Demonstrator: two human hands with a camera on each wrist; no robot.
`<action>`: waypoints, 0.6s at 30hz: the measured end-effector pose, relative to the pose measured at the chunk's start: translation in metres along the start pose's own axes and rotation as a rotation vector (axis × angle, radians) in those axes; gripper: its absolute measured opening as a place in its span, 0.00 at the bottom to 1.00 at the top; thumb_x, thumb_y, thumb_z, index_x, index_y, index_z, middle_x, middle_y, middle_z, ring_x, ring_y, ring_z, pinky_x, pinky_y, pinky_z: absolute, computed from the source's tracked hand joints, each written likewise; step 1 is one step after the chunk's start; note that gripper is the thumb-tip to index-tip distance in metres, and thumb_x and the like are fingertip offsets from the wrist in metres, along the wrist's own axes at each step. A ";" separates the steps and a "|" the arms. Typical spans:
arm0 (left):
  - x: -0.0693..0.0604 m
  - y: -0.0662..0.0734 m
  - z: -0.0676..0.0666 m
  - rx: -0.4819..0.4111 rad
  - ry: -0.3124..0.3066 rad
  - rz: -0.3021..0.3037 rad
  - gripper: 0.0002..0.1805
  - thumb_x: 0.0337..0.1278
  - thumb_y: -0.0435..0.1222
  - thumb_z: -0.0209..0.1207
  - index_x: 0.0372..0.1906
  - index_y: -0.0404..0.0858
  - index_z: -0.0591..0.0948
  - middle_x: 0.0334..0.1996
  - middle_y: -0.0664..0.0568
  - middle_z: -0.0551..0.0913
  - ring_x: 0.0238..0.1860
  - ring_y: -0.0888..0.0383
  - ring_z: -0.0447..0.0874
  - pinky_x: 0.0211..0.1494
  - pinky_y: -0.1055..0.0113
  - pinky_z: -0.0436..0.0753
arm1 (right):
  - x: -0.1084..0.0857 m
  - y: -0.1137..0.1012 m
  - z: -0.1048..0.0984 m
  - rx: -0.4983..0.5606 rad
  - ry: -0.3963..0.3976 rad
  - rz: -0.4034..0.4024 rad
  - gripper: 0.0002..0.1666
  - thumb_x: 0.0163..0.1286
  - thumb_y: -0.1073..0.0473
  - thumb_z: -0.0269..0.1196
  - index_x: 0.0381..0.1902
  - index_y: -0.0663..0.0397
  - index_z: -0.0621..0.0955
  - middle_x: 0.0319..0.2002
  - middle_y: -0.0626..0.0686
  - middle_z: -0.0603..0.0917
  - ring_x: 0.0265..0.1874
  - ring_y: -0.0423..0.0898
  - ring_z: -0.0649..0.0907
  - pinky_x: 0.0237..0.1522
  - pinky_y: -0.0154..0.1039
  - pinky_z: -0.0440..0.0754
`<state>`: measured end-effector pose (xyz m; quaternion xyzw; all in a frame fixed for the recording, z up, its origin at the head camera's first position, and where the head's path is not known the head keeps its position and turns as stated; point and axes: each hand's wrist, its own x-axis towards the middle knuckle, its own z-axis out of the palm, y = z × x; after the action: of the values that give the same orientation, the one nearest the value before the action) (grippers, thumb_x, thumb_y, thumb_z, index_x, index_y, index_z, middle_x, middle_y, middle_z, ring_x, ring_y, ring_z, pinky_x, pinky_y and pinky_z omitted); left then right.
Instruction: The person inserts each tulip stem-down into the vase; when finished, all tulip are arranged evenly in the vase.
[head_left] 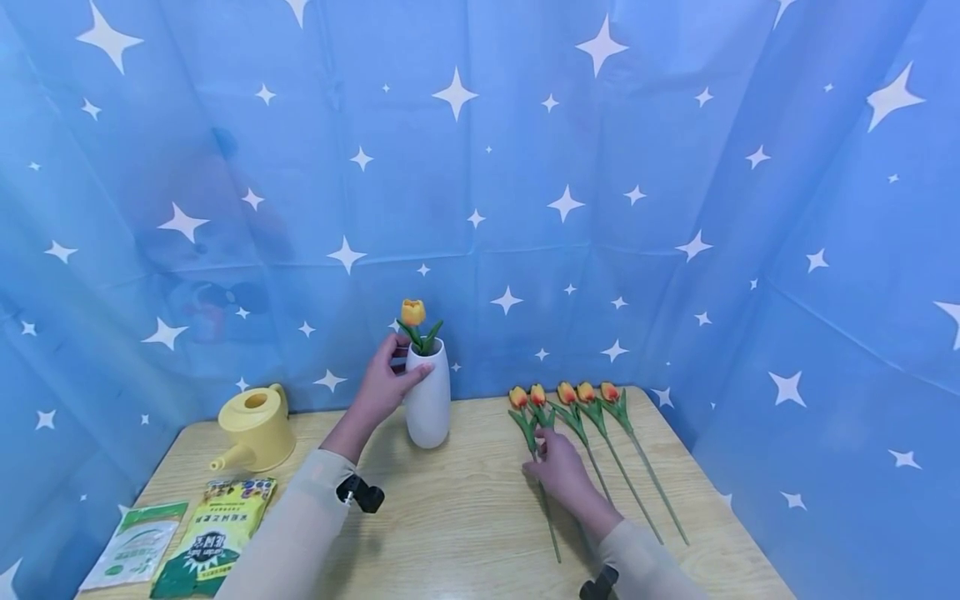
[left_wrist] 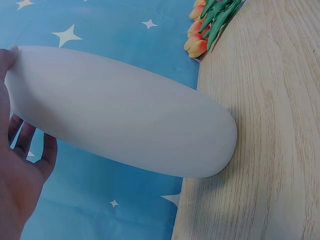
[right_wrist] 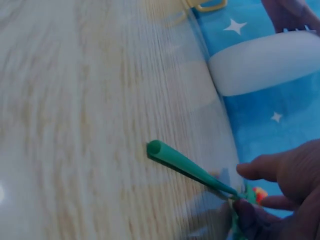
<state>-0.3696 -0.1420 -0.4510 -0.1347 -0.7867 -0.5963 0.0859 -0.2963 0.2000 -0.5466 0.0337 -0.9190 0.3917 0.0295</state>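
Note:
My left hand (head_left: 388,383) grips the upper part of a white vase (head_left: 429,404), thumb on the near side and fingers behind it. Out of the vase's mouth rises one orange-yellow tulip (head_left: 412,313) with green leaves. In the left wrist view, the vase (left_wrist: 125,110) tilts slightly, its base at the table. My right hand (head_left: 566,475) is low over the leftmost tulips on the table, around a tulip stem (right_wrist: 187,165). Thumb and fingers stand apart there, the thumb clear of the stem. Several red-and-yellow tulips (head_left: 587,393) lie side by side, heads toward the back edge.
On the left side stands a yellow watering can (head_left: 258,433), spout toward the front. Nearer me lie a yellow-and-green bag (head_left: 217,533) and a white-and-green packet (head_left: 135,546). A blue star-patterned curtain (head_left: 487,167) hangs behind the wooden table (head_left: 465,517).

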 end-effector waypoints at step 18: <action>-0.001 0.001 -0.001 0.000 -0.004 0.003 0.34 0.69 0.57 0.75 0.67 0.46 0.73 0.67 0.44 0.77 0.70 0.40 0.77 0.72 0.36 0.81 | -0.002 0.004 -0.004 0.126 0.007 0.015 0.11 0.70 0.73 0.69 0.49 0.68 0.85 0.30 0.51 0.83 0.25 0.44 0.81 0.27 0.39 0.80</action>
<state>-0.3689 -0.1425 -0.4503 -0.1369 -0.7868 -0.5958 0.0854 -0.2943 0.2060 -0.5468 0.0271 -0.8926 0.4493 0.0275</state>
